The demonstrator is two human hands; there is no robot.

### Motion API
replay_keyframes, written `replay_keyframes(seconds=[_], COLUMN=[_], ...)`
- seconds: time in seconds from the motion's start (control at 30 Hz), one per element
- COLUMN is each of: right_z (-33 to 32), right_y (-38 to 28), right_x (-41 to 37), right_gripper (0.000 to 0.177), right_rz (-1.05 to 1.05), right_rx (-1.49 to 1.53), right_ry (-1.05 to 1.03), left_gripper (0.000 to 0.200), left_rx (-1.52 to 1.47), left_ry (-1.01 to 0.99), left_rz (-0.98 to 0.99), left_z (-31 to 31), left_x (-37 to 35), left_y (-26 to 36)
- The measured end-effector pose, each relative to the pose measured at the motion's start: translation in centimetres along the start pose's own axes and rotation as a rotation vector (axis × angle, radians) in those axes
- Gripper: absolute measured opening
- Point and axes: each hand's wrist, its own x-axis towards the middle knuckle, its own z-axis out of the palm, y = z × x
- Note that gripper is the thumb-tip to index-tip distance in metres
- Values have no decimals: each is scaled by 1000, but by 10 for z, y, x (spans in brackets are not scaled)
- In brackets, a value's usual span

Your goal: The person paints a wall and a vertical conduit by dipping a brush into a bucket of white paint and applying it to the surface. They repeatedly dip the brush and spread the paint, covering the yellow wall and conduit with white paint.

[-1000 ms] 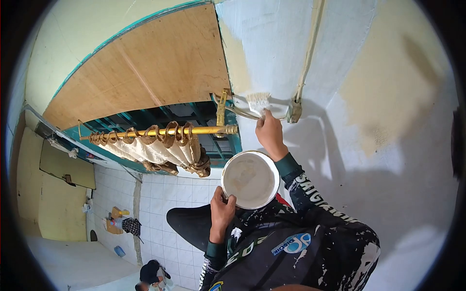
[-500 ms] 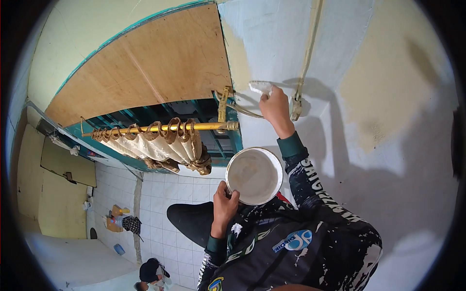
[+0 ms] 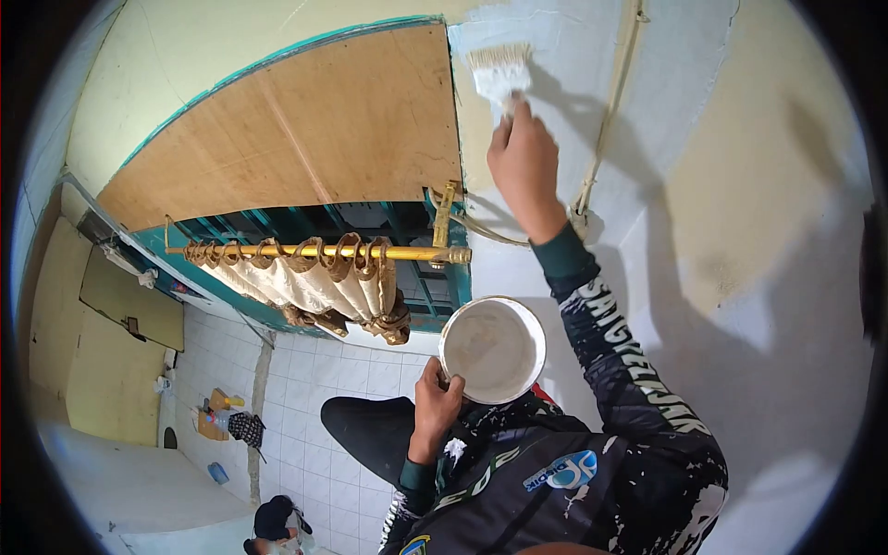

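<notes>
My right hand (image 3: 527, 166) grips the handle of a wide paintbrush (image 3: 500, 70), raised toward the upper wall. White paint coats the lower part of the brush, and its pale bristles point up close to the wall (image 3: 573, 46), where pale paint meets a cream patch. My left hand (image 3: 437, 407) is closed on the rim of a round white paint bucket (image 3: 539, 344), thumb over the edge. The bucket is held in front of my body, and a greyish-white layer lies inside it.
Left of the brush, a plywood panel (image 3: 296, 129) covers an arched window top. A gold curtain rod (image 3: 324, 251) with a gathered curtain (image 3: 296, 282) juts out below it. A cable (image 3: 606, 129) runs down the wall. A person (image 3: 277, 527) is on the tiled floor far below.
My right hand has moved up along the wall with the paintbrush, whose bristles now point upward. The bucket in my left hand sits nearly where it was.
</notes>
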Motion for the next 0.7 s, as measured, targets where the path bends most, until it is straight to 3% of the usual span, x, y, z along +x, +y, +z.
replay_keyframes(seconds=[0.13, 0.27, 0.37, 0.57, 0.7], right_z=[15, 24, 0, -51, -43], right_y=[11, 31, 26, -25, -34], right_x=[-80, -143, -140, -22, 58], right_gripper=[56, 44, 30, 32, 36], right_rz=[139, 280, 362, 174, 5], right_rx=[-62, -17, 38, 164, 157], right_ry=[-226, -423, -500, -219, 22], left_gripper=[12, 18, 19, 18, 16], left_rx=[55, 25, 44, 35, 29], left_ry=[-17, 10, 10, 5, -5], left_rz=[-12, -20, 0, -23, -10], left_z=[-4, -7, -8, -7, -6], left_x=[4, 4, 3, 2, 1], left_y=[-11, -19, -20, -6, -5])
